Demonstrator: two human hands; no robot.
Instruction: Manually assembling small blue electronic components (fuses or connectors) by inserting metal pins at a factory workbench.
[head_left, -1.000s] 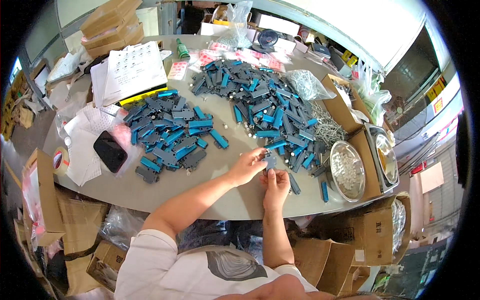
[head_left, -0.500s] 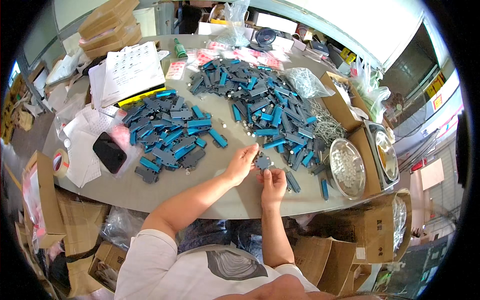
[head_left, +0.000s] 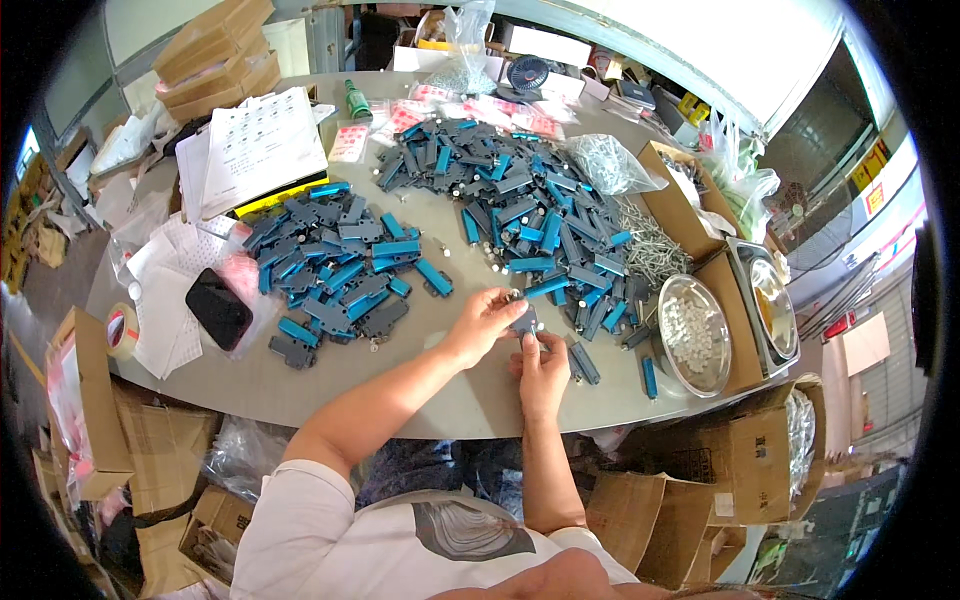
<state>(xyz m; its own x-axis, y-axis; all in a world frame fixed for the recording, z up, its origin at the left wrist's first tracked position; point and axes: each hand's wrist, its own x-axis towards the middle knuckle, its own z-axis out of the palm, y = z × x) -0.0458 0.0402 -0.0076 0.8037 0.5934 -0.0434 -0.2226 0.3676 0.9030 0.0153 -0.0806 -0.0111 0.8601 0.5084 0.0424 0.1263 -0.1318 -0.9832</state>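
Note:
Between both hands, just in front of the large pile, is a dark grey plastic part (head_left: 524, 321) with a small pale piece at its edge. My left hand (head_left: 485, 325) is closed on it from the left, thumb on top. From below, my right hand (head_left: 541, 368) pinches its near side, fingers curled. Past my fingertips spreads a big heap of grey and blue plastic parts (head_left: 530, 215). A smaller heap of similar parts (head_left: 345, 260) lies to the left. One loose grey part (head_left: 585, 363) rests right of my right hand.
On the right stand a metal bowl of small white pieces (head_left: 694, 336), a heap of screws (head_left: 650, 247) and a cardboard box (head_left: 690, 215). Leftward lie a black phone (head_left: 219, 309), tape roll (head_left: 122, 330) and paper sheets (head_left: 262, 148). A green bottle (head_left: 357, 100) and small fan (head_left: 527, 73) are at the back.
The grey part has been tilted between my hands. My left fingers have come further over it, and my right fingers have shifted and curled beneath it. The heaps stay as they were.

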